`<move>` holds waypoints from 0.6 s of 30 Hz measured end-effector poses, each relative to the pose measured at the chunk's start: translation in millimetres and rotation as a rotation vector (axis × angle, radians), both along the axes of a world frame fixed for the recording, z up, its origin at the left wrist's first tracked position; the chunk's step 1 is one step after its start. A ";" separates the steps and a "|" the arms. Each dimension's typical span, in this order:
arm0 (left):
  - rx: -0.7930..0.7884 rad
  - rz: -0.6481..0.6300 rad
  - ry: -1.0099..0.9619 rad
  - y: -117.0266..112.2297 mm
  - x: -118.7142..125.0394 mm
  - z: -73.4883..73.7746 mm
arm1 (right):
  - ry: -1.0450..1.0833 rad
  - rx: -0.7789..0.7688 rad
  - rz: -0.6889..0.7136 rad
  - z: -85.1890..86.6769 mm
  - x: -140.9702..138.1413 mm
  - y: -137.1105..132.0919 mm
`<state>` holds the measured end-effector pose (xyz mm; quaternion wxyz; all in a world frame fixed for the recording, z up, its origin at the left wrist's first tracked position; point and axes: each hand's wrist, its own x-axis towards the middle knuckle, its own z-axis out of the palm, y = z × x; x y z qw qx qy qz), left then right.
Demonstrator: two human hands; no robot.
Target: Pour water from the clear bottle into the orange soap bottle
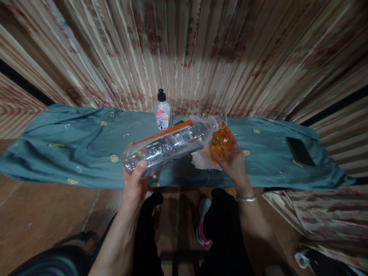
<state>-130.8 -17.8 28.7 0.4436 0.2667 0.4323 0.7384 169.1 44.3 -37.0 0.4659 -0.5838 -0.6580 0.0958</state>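
Head view: a seated person works over a counter [86, 153] draped in teal cloth with small gold motifs.
Left hand: the left hand [135, 180] is wrapped around the base of a clear plastic bottle with an orange label [169, 145], which is tipped almost flat above the counter's near edge.
Right hand: the right hand [234, 163] cups a small round orange translucent jar [220, 141], raised just off the counter; a silver bangle [245, 198] sits on that wrist.
Meeting point: the bottle's neck touches or nearly touches the jar's rim.
Progress: the pour appears to be under way; no stream shows, and how full either vessel is cannot be told.
Beneath: a crumpled white cloth [201, 161] lies under the jar.
Around: a clear pump-style bottle with a black cap [162, 111] stands at the back, and a black phone [299, 151] lies well to the right.
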 end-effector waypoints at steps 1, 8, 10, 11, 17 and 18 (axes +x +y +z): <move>-0.001 -0.004 0.000 0.0 -0.1 0.1 | -0.003 0.004 0.001 0.4 -0.5 -0.2; -0.021 0.002 -0.009 0.0 0.5 -0.2 | -0.031 0.051 0.001 -2.6 -1.0 0.5; -0.029 0.005 -0.021 -0.1 0.6 -0.7 | -0.034 0.062 -0.011 -4.0 -0.4 1.0; -0.033 0.007 -0.028 0.0 0.5 -0.9 | -0.033 0.062 -0.015 -4.4 0.0 1.1; -0.020 0.005 -0.024 0.5 -1.0 -0.3 | -0.014 0.024 -0.005 -4.4 1.4 0.0; -0.015 0.004 -0.021 0.5 -1.1 -0.1 | -0.013 0.024 -0.006 -4.3 1.2 0.0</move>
